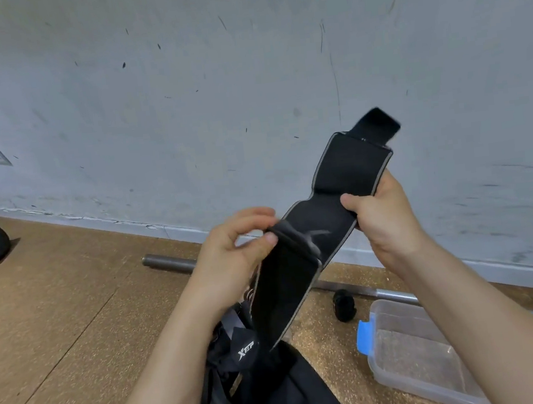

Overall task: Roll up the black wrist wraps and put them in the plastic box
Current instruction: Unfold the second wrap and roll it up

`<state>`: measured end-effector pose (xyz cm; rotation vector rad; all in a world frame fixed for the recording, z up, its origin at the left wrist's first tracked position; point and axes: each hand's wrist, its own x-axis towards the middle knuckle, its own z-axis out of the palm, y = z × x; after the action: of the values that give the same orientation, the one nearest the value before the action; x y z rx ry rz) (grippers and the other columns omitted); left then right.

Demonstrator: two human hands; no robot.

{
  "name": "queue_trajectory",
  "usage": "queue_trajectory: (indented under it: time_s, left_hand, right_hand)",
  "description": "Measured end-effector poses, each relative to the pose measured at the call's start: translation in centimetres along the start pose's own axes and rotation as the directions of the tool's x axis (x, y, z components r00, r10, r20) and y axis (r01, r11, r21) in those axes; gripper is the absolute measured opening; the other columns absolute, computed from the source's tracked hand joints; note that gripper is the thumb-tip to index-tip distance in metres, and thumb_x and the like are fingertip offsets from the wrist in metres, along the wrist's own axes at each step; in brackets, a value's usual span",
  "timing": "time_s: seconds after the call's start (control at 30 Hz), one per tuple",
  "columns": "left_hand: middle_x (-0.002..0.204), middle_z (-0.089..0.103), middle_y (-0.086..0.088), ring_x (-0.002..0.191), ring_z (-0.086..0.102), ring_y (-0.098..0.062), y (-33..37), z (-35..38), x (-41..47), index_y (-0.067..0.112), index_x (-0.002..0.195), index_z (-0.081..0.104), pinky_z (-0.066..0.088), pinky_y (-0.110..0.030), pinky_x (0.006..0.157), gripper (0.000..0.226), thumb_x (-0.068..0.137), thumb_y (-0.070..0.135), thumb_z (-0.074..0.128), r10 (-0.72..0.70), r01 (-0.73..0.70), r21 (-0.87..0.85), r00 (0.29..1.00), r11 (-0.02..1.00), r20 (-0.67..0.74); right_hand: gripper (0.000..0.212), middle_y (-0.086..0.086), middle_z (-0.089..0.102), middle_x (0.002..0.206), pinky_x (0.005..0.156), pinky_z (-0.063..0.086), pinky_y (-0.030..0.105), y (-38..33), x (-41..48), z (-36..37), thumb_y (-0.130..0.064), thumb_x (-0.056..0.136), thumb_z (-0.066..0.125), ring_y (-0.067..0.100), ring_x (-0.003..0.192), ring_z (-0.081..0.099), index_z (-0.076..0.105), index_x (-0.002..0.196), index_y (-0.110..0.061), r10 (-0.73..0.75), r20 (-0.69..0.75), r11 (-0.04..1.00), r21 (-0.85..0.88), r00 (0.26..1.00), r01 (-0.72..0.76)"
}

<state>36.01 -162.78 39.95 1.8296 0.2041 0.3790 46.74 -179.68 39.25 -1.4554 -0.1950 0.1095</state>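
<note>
Wrist wrap (pixel 322 215) held in the air between both hands, long axis diagonal: lower-left to upper-right, tab end pointing up at wall (pixel 246 88). Left hand (pixel 231 255) pinches the folded lower part; right hand (pixel 381 216) grips upper part. Plastic box (pixel 416 354) on floor, lower right, holds no wraps. More black straps (pixel 278 388) piled below.

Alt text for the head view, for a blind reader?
Two hands hold a black wrist wrap before a grey wall: the left hand pinches a fold in it, the right hand grips it farther up. Below on the floor lie black straps, a clear plastic box and a metal bar.
</note>
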Motion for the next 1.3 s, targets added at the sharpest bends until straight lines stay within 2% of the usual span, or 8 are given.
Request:
queue_trajectory:
  time_s: [0.17, 0.3, 0.37, 0.53, 0.73, 0.97, 1.13, 1.3]
  left_hand:
    - [0.055, 0.044, -0.005, 0.057, 0.047, -0.023, 0.3, -1.3, 0.5, 0.011, 0.066, 0.055, 0.043, -0.029, 0.063, 0.030, 0.086, 0.003, 0.035, -0.154, 0.011, -0.629, 0.973, 0.778, -0.174]
    - [0.049, 0.056, 0.001, 0.040, 0.051, -0.014, 1.3, 0.6, -0.1, 0.018, 0.066, 0.070, 0.040, -0.026, 0.051, 0.039, 0.098, 0.021, 0.049, -0.307, 0.243, -0.344, 0.941, 0.907, -0.144]
    - [0.064, 0.071, -0.003, 0.052, 0.065, -0.013, 1.8, 1.3, -0.1, 0.015, 0.077, 0.074, 0.048, -0.022, 0.048, 0.033, 0.099, 0.031, 0.056, -0.305, 0.266, -0.331, 0.950, 0.905, -0.069]
    - [0.082, 0.075, -0.013, 0.071, 0.070, -0.021, 0.7, 0.8, -0.2, 0.006, 0.088, 0.074, 0.056, -0.028, 0.063, 0.025, 0.096, 0.025, 0.060, -0.222, 0.214, -0.278, 0.975, 0.936, 0.004]
    - [0.083, 0.074, -0.021, 0.073, 0.068, -0.025, 0.0, 0.6, -0.9, 0.004, 0.085, 0.074, 0.051, -0.033, 0.069, 0.026, 0.093, 0.026, 0.066, -0.210, 0.215, 0.004, 0.950, 0.977, 0.230]
    - [0.062, 0.069, 0.003, 0.053, 0.061, -0.006, 1.2, -1.6, -0.1, 0.021, 0.065, 0.075, 0.046, -0.019, 0.051, 0.040, 0.060, 0.060, 0.068, -0.215, 0.206, -0.123, 0.974, 0.971, -0.065]
    - [0.055, 0.061, 0.001, 0.046, 0.055, -0.012, 0.5, -2.4, 0.1, 0.018, 0.068, 0.062, 0.046, -0.024, 0.049, 0.028, 0.075, 0.043, 0.072, -0.243, 0.175, -0.321, 0.952, 0.931, -0.187]
    - [0.057, 0.058, -0.001, 0.050, 0.053, -0.013, -0.2, -1.3, 0.4, 0.016, 0.085, 0.056, 0.042, -0.024, 0.048, 0.015, 0.096, 0.023, 0.064, -0.167, 0.065, -0.347, 0.947, 0.935, -0.273]
  right_hand:
    - [0.054, 0.001, 0.071, 0.101, 0.094, 0.054, 0.048, -0.5, -0.5, 0.1, 0.012, 0.082, 0.050, 0.019, 0.098, 0.066, 0.061, 0.105, -0.035, 0.027, 0.241, 0.979, -0.204, 0.970, 0.023]
    - [0.087, -0.015, 0.071, 0.104, 0.074, 0.051, 0.016, -0.3, -1.6, 1.7, 0.019, 0.082, 0.042, -0.002, 0.089, 0.066, 0.050, 0.122, -0.058, 0.022, 0.444, 0.982, -0.178, 0.896, 0.064]
    - [0.088, -0.010, 0.071, 0.115, 0.076, 0.052, 0.016, -0.1, -2.1, 2.2, 0.018, 0.085, 0.045, 0.003, 0.094, 0.068, 0.048, 0.133, -0.056, 0.010, 0.487, 0.987, -0.146, 0.873, 0.070]
    - [0.050, 0.007, 0.073, 0.108, 0.079, 0.054, 0.026, -0.4, -2.0, 1.5, -0.004, 0.077, 0.061, 0.016, 0.095, 0.067, 0.064, 0.126, -0.015, 0.043, 0.616, 0.996, 0.035, 0.787, -0.082]
    - [0.015, 0.010, 0.076, 0.093, 0.077, 0.060, 0.029, -0.1, -2.0, 1.8, -0.013, 0.089, 0.064, 0.020, 0.084, 0.072, 0.074, 0.098, -0.006, 0.070, 0.458, 0.994, 0.044, 0.886, -0.102]
    - [0.015, 0.011, 0.074, 0.083, 0.073, 0.058, 0.031, -0.9, -1.0, 1.0, -0.013, 0.095, 0.060, 0.022, 0.077, 0.070, 0.071, 0.092, -0.004, 0.145, 0.259, 0.980, 0.098, 0.955, -0.176]
    - [0.023, 0.015, 0.075, 0.091, 0.057, 0.056, 0.025, -3.0, -1.7, -0.7, -0.013, 0.082, 0.057, 0.018, 0.064, 0.070, 0.065, 0.099, 0.000, 0.193, 0.620, 0.955, 0.059, 0.760, -0.291]
    - [0.019, 0.011, 0.074, 0.083, 0.067, 0.057, 0.025, -1.1, -3.5, 1.5, -0.017, 0.076, 0.071, 0.019, 0.073, 0.070, 0.074, 0.091, -0.005, 0.284, 0.712, 0.955, -0.151, 0.642, -0.255]
